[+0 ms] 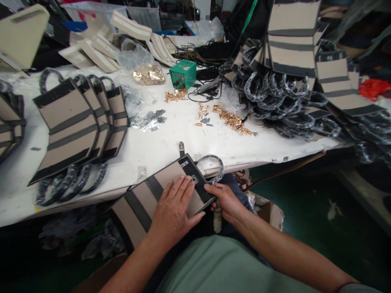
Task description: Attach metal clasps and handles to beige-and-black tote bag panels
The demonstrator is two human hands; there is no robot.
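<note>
In front of me, a beige panel (142, 199) is crossed by dark grey bands, its end black with silver-coloured fittings (194, 179). The panels standing at left (71, 106) repeat the beige and grey stripes. The table (171, 140) is white, the clips (232, 119) on it gold-coloured, the plates (149, 121) silvery grey. A green box (189, 73) shows a red light (183, 78). The person's shirt (220, 264) is plain, muted green.
</note>
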